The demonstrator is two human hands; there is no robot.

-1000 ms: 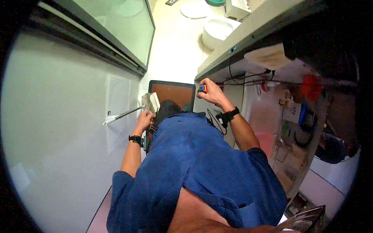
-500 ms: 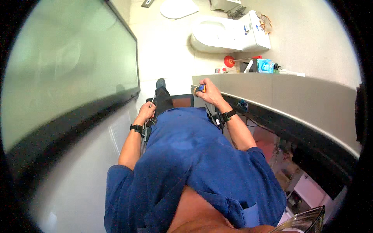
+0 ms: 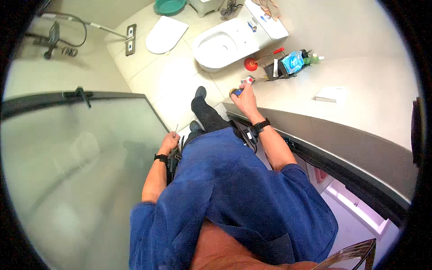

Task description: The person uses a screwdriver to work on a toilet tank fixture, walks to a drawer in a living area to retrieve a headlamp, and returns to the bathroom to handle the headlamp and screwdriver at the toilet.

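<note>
Holds a thin rod (image 3: 176, 128) in the left hand (image 3: 169, 141), a little off centre at 9 o'clock, fingers curled shut around it, tip toward 12. Grips a small blue-and-orange object (image 3: 236, 92) in the right hand (image 3: 245, 100), at 1 o'clock, thumb and fingers parted only as far as the thing's own width.

Stands on pale floor tiles (image 3: 177, 85), hemmed in on both sides: near the left hand by a frosted glass panel (image 3: 81, 166), spread from 7 to 10 o'clock; beside the right forearm by a grey panel (image 3: 351, 144), dark along its lower edge, slanting from 1 to 4.

Faces a white toilet (image 3: 216, 47) at 12, a white toilet lid (image 3: 165, 35) lying flat at 11, and a green basin (image 3: 170, 6) beyond. Has a flat-headed mop (image 3: 130, 39) between 10 and 11, and a shower hose (image 3: 84, 33) nearer 10. Crowds close past the right hand at 1 with a red plunger (image 3: 250, 64), then toward 2 with a black caddy (image 3: 282, 69) bearing a blue packet (image 3: 293, 62), beside a green bottle (image 3: 311, 59).
</note>
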